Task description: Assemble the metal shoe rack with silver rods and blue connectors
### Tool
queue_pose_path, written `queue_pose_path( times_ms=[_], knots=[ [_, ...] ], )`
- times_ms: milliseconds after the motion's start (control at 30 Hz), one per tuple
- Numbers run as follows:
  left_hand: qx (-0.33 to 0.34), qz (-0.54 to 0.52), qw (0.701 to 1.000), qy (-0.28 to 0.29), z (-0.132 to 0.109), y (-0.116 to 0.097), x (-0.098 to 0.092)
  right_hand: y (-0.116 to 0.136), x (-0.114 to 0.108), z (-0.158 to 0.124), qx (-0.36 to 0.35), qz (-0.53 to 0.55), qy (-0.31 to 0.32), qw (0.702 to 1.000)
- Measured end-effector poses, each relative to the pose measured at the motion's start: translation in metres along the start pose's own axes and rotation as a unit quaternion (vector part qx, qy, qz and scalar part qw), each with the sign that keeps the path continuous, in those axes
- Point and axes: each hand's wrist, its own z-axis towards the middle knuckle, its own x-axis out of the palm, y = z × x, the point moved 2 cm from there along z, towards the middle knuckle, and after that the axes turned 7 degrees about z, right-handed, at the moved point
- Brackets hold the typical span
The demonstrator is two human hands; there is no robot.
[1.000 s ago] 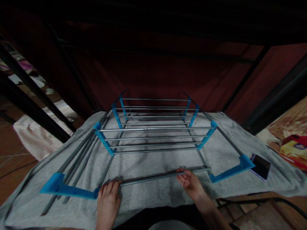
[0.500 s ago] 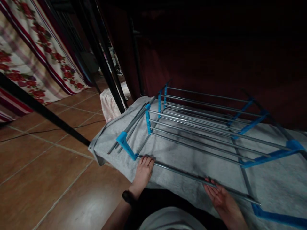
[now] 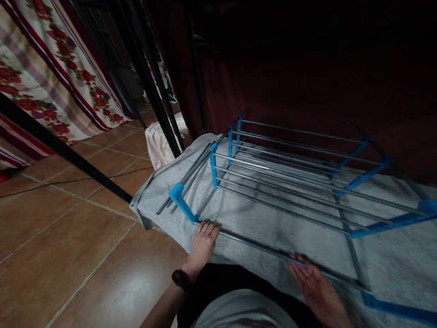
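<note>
At the far left hangs a cream curtain printed with red flowers and stripes (image 3: 51, 86), above a floor of brown terracotta tiles (image 3: 68, 264) on which a thin black cable (image 3: 68, 180) runs. A slanted black metal bar (image 3: 68, 154) crosses in front of the curtain. Further right, a pale striped folded cloth (image 3: 157, 146) lies on the floor behind it. Next comes a grey fleecy cloth (image 3: 273, 228) spread over a low surface whose kind cannot be determined. On this cloth lies a rack of grey metal rods joined by bright blue plastic brackets (image 3: 213, 167). The left hand (image 3: 203, 241), with a black wristband (image 3: 180, 279), sits at the rack's near left corner. Its fingers (image 3: 208, 228) are bent down over the end of a long grey metal rod (image 3: 259, 248), just beside a blue corner bracket (image 3: 180, 200). The thumb is hidden, so whether the grip closes round the rod cannot be told. The rod lies on the cloth along its near edge, running rightward. The right hand (image 3: 314, 284) is spread flat, fingers straight, tips touching the rod and gripping nothing. A blue plastic strip (image 3: 399, 310) lies at the lower right.
</note>
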Motion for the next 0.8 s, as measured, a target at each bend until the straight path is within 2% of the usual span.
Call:
queue_pose_path(
  times_ms=[433,600,800],
  knots=[
    [0.006,-0.067,0.998,0.008,0.002,0.005,0.005,0.0,0.004,-0.009,0.002,-0.005,-0.001,1.0],
    [0.011,-0.08,0.997,0.003,0.002,0.006,0.008,0.001,0.006,-0.012,-0.001,0.003,-0.022,1.0],
    [0.014,-0.082,0.997,-0.001,0.003,0.007,0.006,0.002,0.007,-0.014,-0.016,-0.006,0.004,1.0]
  ],
)
